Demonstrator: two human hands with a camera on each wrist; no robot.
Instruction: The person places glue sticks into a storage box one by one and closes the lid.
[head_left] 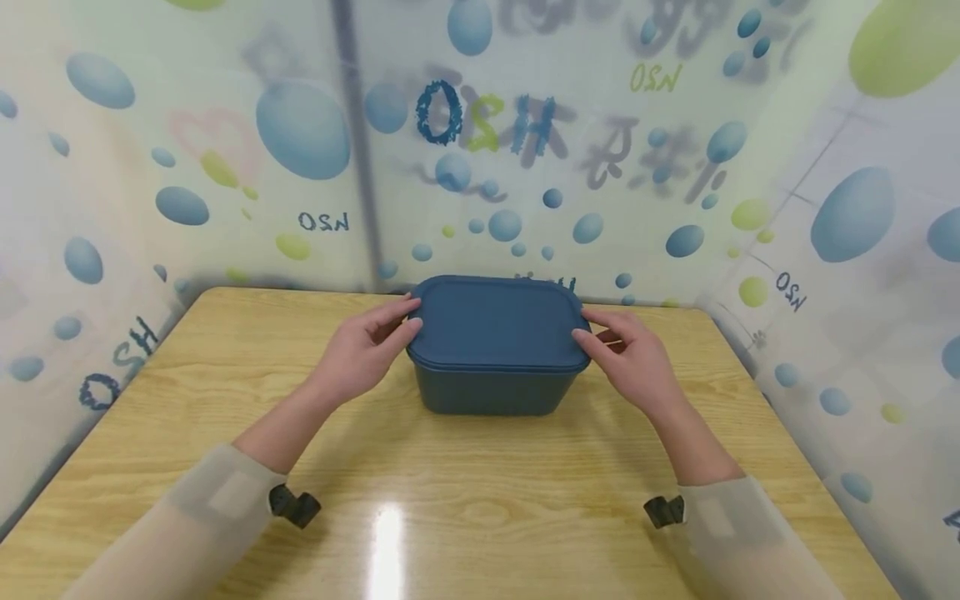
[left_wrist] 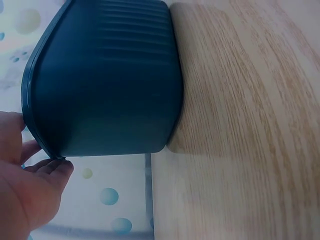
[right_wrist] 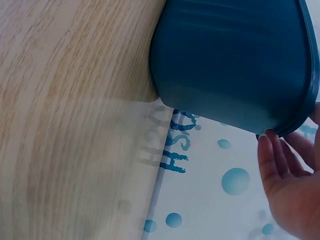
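A dark blue plastic storage box (head_left: 495,393) stands on the wooden table, its flat lid (head_left: 498,323) lying level on top. At the lid's left end, my left hand (head_left: 360,350) pinches the rim, thumb on the upper face. My right hand (head_left: 633,354) does the same at the right end. The left wrist view shows the left fingertips (left_wrist: 62,167) curled under the rim, beside the ribbed box wall (left_wrist: 110,80). In the right wrist view the right fingertips (right_wrist: 267,137) sit beneath the rim's corner. Whatever the box contains is hidden by the lid.
The light wood table (head_left: 480,508) extends in front of the box and to both sides. Close behind its back edge hangs a pale curtain (head_left: 465,208) printed with blue and green drops and letters. Similar sheets flank the table left and right.
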